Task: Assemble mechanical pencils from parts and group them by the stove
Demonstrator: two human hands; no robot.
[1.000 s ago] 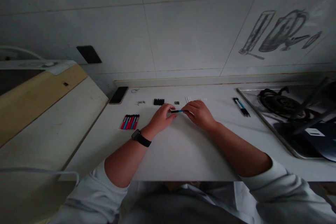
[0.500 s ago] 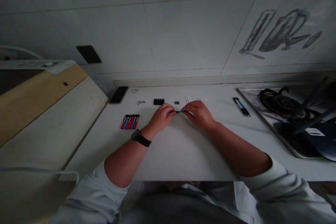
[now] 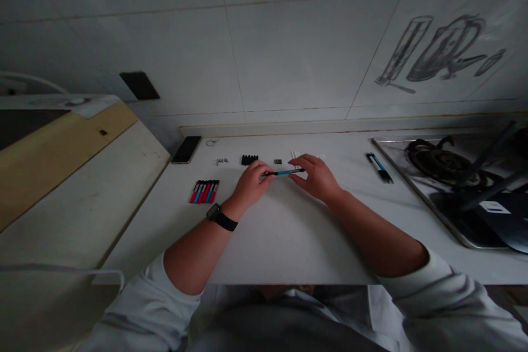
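A blue pen with black ends (image 3: 284, 172) is held roughly level above the white counter, its left end pinched in the fingers of my left hand (image 3: 252, 182). Around its right end, the thumb and fingers of my right hand (image 3: 317, 177) are spread apart, and the pen's black end shows between them. Just beyond my hands lie a row of black grips (image 3: 249, 160), a cluster of small dark pieces (image 3: 278, 161) and thin white tubes (image 3: 295, 155), partly hidden by my right hand. Small metal springs (image 3: 221, 161) are farther left.
Red and blue pen barrels (image 3: 204, 191) lie side by side at the left. A phone (image 3: 186, 149) rests at the back left. Pens (image 3: 379, 168) lie at the right, beside a gas stove (image 3: 437, 206). A tiled wall (image 3: 289, 55) closes off the back.
The fingers of my right hand have spread apart, baring more of the pen's right end. My left hand keeps its pinch in about the same place.
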